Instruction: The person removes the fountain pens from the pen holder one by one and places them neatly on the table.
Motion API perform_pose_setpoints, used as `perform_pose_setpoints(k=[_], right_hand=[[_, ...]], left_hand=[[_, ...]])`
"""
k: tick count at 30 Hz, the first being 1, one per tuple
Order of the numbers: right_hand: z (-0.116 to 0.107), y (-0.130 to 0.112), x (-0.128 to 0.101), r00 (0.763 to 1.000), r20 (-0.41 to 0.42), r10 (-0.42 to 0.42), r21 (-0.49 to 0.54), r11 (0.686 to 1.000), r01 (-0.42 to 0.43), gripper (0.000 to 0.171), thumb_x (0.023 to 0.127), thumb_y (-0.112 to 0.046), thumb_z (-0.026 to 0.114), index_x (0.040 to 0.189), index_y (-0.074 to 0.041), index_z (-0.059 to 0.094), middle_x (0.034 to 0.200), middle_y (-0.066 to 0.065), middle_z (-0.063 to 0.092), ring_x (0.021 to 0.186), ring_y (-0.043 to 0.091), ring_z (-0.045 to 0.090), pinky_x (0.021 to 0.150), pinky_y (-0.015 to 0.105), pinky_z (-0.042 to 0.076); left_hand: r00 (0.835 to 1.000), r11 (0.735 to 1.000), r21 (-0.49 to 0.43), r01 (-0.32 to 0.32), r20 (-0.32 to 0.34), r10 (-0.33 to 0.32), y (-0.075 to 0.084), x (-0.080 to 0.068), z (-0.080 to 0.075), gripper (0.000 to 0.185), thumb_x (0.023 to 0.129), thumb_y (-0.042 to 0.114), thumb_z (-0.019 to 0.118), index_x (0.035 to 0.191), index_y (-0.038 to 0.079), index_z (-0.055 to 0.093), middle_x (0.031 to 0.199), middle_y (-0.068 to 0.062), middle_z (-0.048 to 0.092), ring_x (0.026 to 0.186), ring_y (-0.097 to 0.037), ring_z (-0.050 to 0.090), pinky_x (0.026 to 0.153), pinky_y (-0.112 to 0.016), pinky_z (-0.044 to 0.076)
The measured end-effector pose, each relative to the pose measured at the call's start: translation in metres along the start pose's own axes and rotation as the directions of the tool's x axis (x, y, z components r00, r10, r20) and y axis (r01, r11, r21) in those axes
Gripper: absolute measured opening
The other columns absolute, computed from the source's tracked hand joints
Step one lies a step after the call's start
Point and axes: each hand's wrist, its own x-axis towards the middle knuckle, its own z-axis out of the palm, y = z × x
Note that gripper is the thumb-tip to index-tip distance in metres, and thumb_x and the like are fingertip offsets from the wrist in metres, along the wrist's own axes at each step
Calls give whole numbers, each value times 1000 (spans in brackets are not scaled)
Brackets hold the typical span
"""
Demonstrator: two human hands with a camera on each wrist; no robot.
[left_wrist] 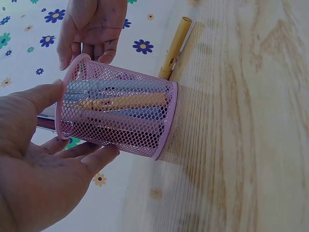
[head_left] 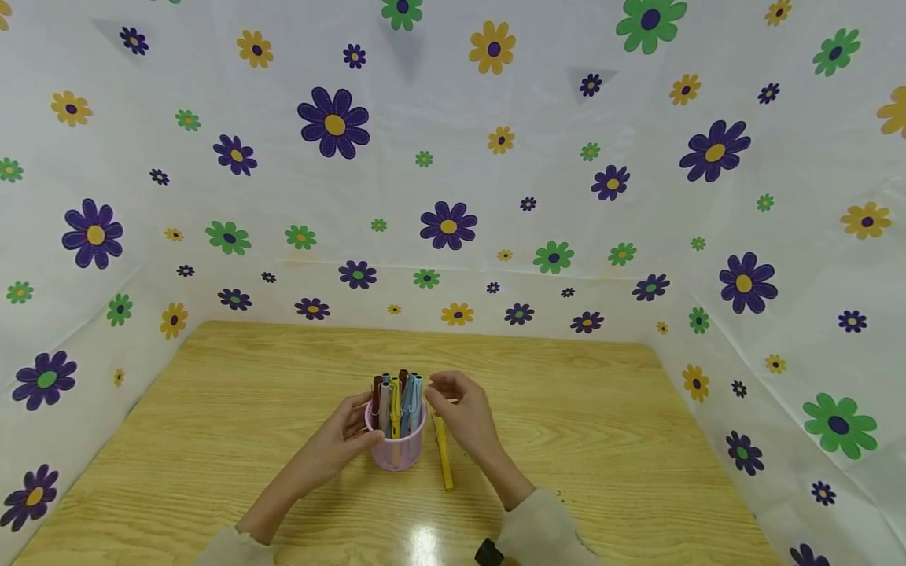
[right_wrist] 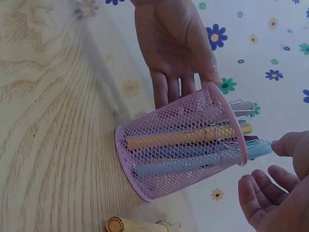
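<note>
A pink mesh pen cup [head_left: 398,452] stands near the middle of the wooden table [head_left: 602,409] and holds several pens [head_left: 396,393]. My left hand [head_left: 340,436] lies against its left side with straight fingers [right_wrist: 169,89], the thumb by the rim. To the right of the pen tops, my right hand [head_left: 460,409] hovers with loosely bent fingers and holds nothing. Its fingertips [right_wrist: 285,145] are close to a light blue pen [right_wrist: 256,150]. A yellow pen [head_left: 444,464] lies flat on the table beside the cup, under the right hand.
White cloth walls [head_left: 453,157] printed with flowers close the table in at the back and on both sides. Bare wood lies to the left and right of the cup. A small black object [head_left: 488,553] shows at the bottom edge by my right sleeve.
</note>
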Motion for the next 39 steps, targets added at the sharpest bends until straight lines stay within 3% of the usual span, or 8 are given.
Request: perform_pose_setpoints(k=[7,19,39], right_hand=[[10,2,1,1000,-13,-14,-57,998,13,28,96,-15,76,117,2,71,105,13,73,94,25,68,75,23,58],[17,1,1,1000,-24,-12,-105,994,10,28,93,-16,78,112,2,71,102,12,72,93,24,67,78,25,58],[20,3,2,1000,-30,-8,-110,994,5,22,94,-15,76,107,3,73,97,11,73,88,22,67,71,22,58]], left_hand=[[1000,1000,2,16,-4,-16,-2,1,1,75,103,19,66,160,0,21,163,-31,25,149,-46,29,121,-51,31],[1000,1000,0,16,-4,-16,-6,2,0,76,103,21,67,160,1,21,164,-31,24,150,-46,28,121,-50,32],[1000,1000,-6,14,-4,-14,-7,2,-1,76,103,21,67,160,0,21,163,-31,25,150,-45,29,120,-48,33]])
